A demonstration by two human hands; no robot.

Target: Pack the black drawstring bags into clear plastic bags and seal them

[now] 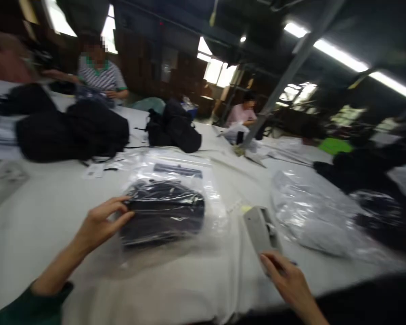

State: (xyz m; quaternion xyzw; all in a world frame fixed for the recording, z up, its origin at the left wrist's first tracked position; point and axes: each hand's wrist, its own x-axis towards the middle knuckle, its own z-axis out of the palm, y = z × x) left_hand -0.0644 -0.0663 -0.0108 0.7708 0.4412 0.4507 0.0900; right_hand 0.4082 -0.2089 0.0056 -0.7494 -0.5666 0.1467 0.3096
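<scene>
A clear plastic bag (211, 194) with a dark folded article (165, 212) inside lies flat on the white table in front of me. At the bag's left edge, the thumb and fingers of my left hand (103, 223) pinch the plastic beside the dark article. To the right of the bag is a long grey tool (259, 228) with a slotted side; its exact kind is not clear. My right hand (284, 275) has its fingers closed on the near end of that tool, and some of the fingers are hidden.
Crumpled clear plastic bags (311, 216) lie to the right, with dark bundles (368, 176) beyond. Black bags (74, 131) and another black bag (176, 128) stand farther back. A slanted metal post (284, 81) rises from the table. Two people (101, 74) work across it.
</scene>
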